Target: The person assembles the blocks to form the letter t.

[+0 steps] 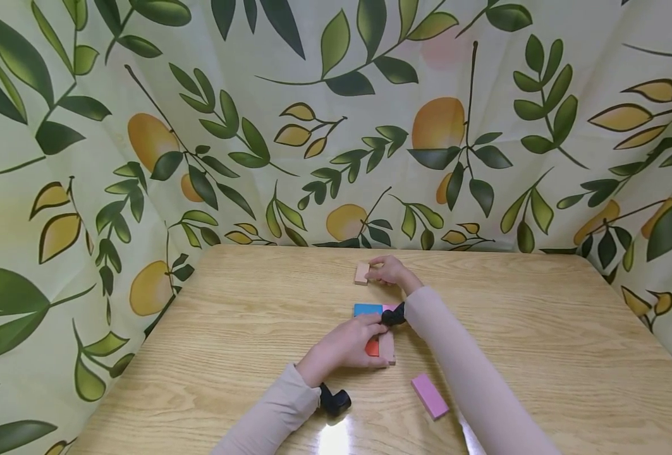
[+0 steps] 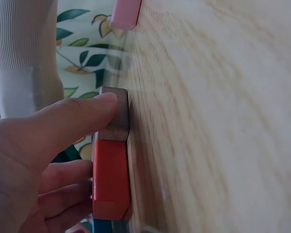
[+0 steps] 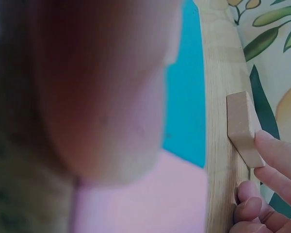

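In the head view my left hand (image 1: 347, 344) spans a greyish-pink wooden block (image 1: 387, 349), thumb at its near end and fingers towards its far end. Against it lies a red block (image 1: 372, 348), partly under the hand. The left wrist view shows the thumb on the wooden block (image 2: 117, 114), above the red block (image 2: 110, 177). Farther back, my right hand (image 1: 391, 272) holds a pale wooden block (image 1: 361, 273) by its right side; in the right wrist view, fingertips meet one end of that block (image 3: 242, 126).
A blue block (image 1: 368, 309) and a partly hidden pink block (image 1: 389, 308) lie between the hands. Another pink block (image 1: 429, 396) lies at an angle nearer the front, left of the right sleeve. Leaf-patterned cloth (image 1: 324, 126) stands behind the wooden table (image 1: 244, 316).
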`<state>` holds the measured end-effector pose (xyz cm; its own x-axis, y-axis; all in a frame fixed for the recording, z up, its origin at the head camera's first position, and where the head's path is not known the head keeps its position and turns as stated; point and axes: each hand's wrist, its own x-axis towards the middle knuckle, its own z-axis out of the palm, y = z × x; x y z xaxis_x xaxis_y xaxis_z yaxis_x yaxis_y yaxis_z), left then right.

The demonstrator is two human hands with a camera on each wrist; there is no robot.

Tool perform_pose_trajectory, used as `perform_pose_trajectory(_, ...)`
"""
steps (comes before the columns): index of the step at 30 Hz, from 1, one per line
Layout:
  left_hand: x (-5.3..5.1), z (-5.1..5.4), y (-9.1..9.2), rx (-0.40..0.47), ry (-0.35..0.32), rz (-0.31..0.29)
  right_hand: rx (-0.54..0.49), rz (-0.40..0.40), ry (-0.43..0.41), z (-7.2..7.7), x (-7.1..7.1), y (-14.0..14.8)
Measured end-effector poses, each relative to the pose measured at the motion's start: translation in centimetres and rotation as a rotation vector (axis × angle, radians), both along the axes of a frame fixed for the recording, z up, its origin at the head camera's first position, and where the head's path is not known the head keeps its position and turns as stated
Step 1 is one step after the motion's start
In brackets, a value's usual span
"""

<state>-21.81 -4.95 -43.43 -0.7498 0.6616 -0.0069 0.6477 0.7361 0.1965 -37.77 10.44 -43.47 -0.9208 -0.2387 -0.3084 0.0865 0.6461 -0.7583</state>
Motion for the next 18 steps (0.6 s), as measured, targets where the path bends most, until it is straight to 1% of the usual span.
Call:
perform_pose_trajectory(9, 0.08, -0.02, 0.11, -0.001, -0.014, 0.007, 0.016, -0.005, 0.005, -0.08, 0.11, 0.08)
perform_pose_trajectory(18, 0.08, -0.04, 0.0, 0.01, -0.014, -0.002, -0.004, 0.008, -0.009, 0.1, 0.53, 0.37)
